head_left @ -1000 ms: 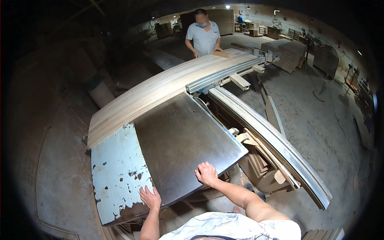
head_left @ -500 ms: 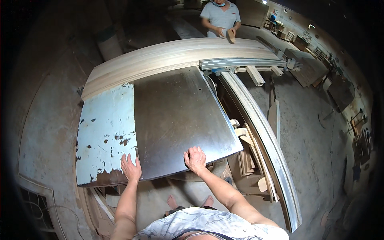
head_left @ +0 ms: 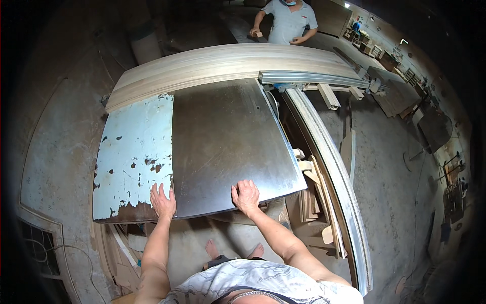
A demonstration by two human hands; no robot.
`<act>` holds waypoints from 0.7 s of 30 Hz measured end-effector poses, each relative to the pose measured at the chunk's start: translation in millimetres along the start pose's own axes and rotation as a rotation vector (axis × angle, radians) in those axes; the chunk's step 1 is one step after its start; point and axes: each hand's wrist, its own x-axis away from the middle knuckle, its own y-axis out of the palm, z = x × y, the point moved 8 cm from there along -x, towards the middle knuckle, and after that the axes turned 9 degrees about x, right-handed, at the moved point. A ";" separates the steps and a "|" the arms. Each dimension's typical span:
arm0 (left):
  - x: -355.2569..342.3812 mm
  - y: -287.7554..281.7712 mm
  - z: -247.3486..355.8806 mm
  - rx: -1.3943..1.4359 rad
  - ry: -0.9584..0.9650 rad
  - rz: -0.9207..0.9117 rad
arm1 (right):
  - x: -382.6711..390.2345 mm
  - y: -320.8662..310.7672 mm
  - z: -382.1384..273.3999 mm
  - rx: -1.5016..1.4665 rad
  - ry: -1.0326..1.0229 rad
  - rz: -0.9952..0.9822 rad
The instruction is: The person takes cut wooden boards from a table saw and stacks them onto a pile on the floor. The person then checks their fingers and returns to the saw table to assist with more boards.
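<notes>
My left hand (head_left: 163, 203) lies at the front edge of a chipped light-blue panel (head_left: 134, 147), close to its seam with a dark metal tabletop (head_left: 228, 137). Its fingers are spread and nothing is in it. On the metal top's front edge rests my right hand (head_left: 246, 197), palm down, thumb out to the left and fingers loosely bent. It holds nothing that I can see. Wide pale wooden boards (head_left: 228, 62) lie across the far side of the table, well beyond both hands.
A metal rail (head_left: 329, 167) runs along the right side, with a crossbar (head_left: 309, 77) at the far right. Wooden offcuts (head_left: 309, 202) stand below it. Behind the boards a person (head_left: 289, 23) holds a small wooden block (head_left: 259, 34).
The person across the table has moved the block leftward and parted their hands. My view has shifted slightly; both my hands stay at the table's front edge.
</notes>
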 end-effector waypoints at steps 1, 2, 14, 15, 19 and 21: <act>-0.1 0.6 -1.1 -0.018 -0.009 -0.006 | -0.1 1.7 0.4 0.006 0.010 -0.019; -0.2 0.1 -0.8 -0.004 0.000 0.001 | 0.0 0.5 -1.1 0.004 -0.003 -0.002; -1.8 -3.4 -2.0 0.010 -0.012 -0.010 | -0.5 5.1 -4.8 0.022 0.008 -0.022; -1.9 -3.6 -2.2 0.015 -0.013 -0.011 | -0.4 5.9 -4.4 0.025 0.018 -0.031; -2.3 -3.0 -4.2 0.010 -0.016 -0.011 | -0.3 6.1 -5.2 0.023 0.018 -0.020; -2.2 -2.7 -4.5 -0.003 -0.002 -0.003 | 0.1 6.7 -5.8 0.036 0.009 -0.019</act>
